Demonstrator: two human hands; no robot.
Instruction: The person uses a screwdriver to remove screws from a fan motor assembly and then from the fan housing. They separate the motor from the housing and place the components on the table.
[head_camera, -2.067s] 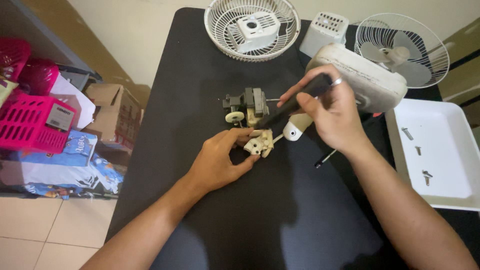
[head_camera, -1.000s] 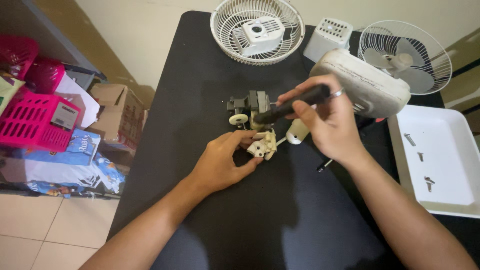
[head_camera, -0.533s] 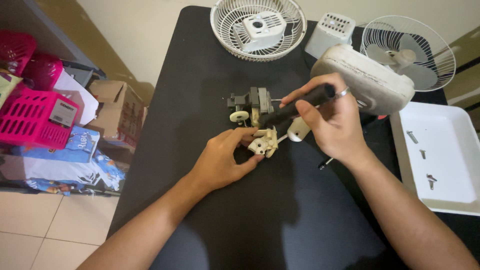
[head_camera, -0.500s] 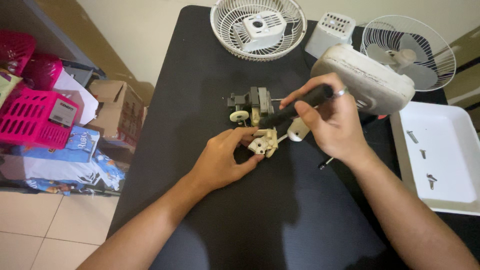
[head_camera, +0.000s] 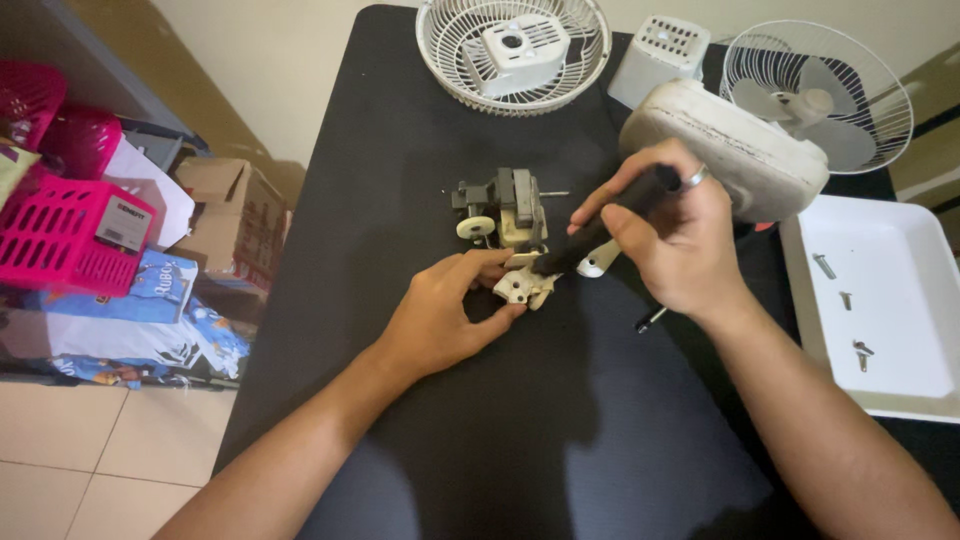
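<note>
A small cream plastic gear part (head_camera: 523, 284) lies on the black table (head_camera: 420, 150), and my left hand (head_camera: 440, 312) pinches it between thumb and fingers. My right hand (head_camera: 680, 240) grips a black-handled screwdriver (head_camera: 600, 228) whose tip points down onto that part. Just behind them sits a small fan motor (head_camera: 505, 205) with a white gear and a thin shaft. A small white plastic piece (head_camera: 600, 260) lies beside the tool, partly hidden by it.
A white fan grille with a motor cover (head_camera: 512, 50) lies at the back. A white fan housing (head_camera: 720, 150), a second grille with blades (head_camera: 815, 95) and a vented cover (head_camera: 660, 55) stand right. A white tray (head_camera: 890, 300) holds screws. Pink baskets (head_camera: 60, 235) and boxes are on the floor at left.
The hands stay almost still on the cream part. The screwdriver has tilted only slightly and the view has shifted a little.
</note>
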